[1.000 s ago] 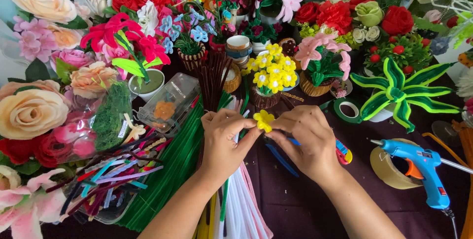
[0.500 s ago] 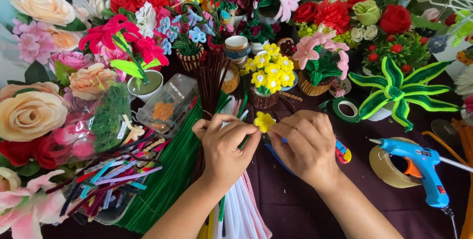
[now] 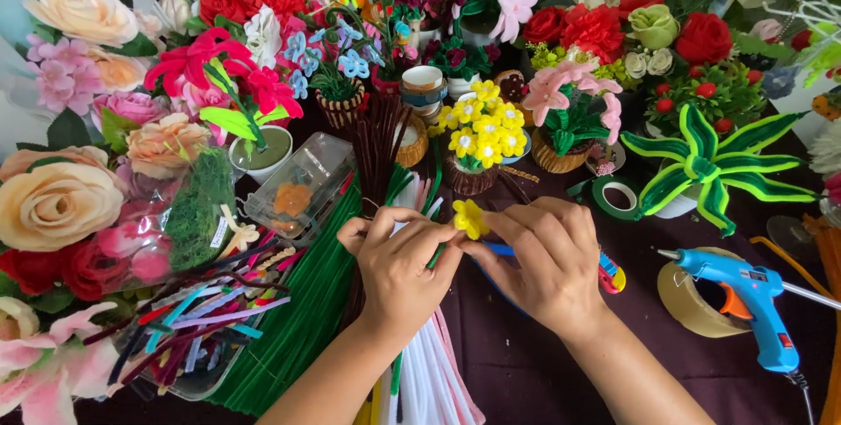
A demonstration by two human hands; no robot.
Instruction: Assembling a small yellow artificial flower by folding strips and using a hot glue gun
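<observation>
A small yellow pipe-cleaner flower (image 3: pixel 469 217) sits between my two hands above the dark tablecloth. My left hand (image 3: pixel 399 263) pinches its green stem just below the bloom. My right hand (image 3: pixel 545 258) closes on the flower's right side with fingertips at the petals. Beneath my right hand lies a blue-handled tool (image 3: pixel 611 274) with a red and yellow end, partly hidden. Bundles of green pipe cleaners (image 3: pixel 302 320) and white and pink ones (image 3: pixel 434 377) lie under my left forearm.
A blue glue gun (image 3: pixel 752 302) rests on a roll of brown tape (image 3: pixel 692 302) at the right. Green floral tape (image 3: pixel 618 197) lies beyond my right hand. Potted pipe-cleaner flowers, including a yellow bunch (image 3: pixel 480 136), crowd the back; artificial roses (image 3: pixel 57 201) fill the left.
Both hands have stayed around the yellow flower, with the fingers shifting slightly on it. Nothing else has moved.
</observation>
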